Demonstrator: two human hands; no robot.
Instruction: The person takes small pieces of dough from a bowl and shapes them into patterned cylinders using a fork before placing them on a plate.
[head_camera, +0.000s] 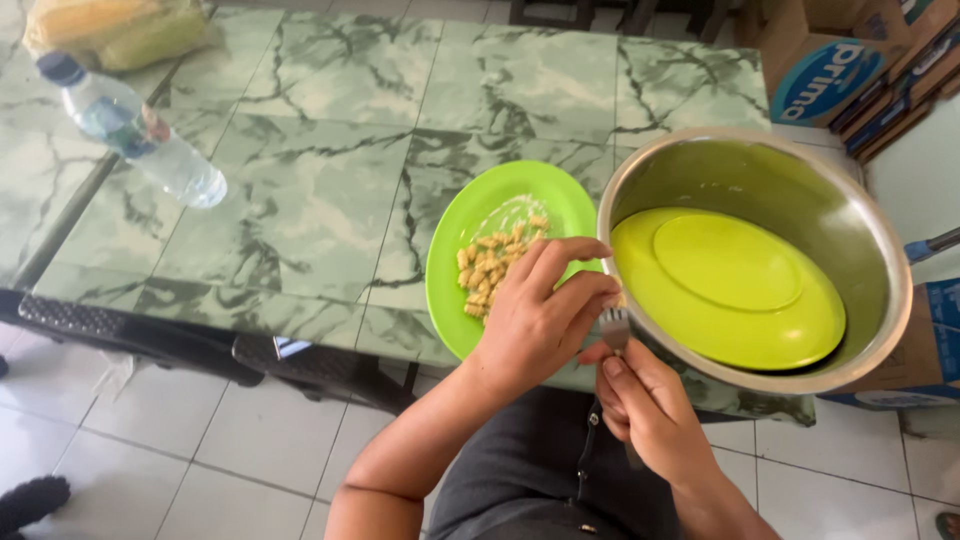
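Observation:
My right hand (648, 410) grips a metal fork (614, 327) with its tines pointing up, just below the rim of a steel bowl (872, 250). My left hand (540, 312) curls over the fork's tines, fingertips touching them. Behind my left hand lies a bright green plate (470, 222) with several small pale food pieces (492, 263). Inside the steel bowl rests another green plate (740, 290), turned upside down.
A green marble-patterned table (330, 140) carries everything. A clear water bottle (135, 130) lies at the left, a yellow bag (115, 30) at the far left corner. Cardboard boxes (830, 60) stand at the right. White floor tiles (200, 450) lie below the table's near edge.

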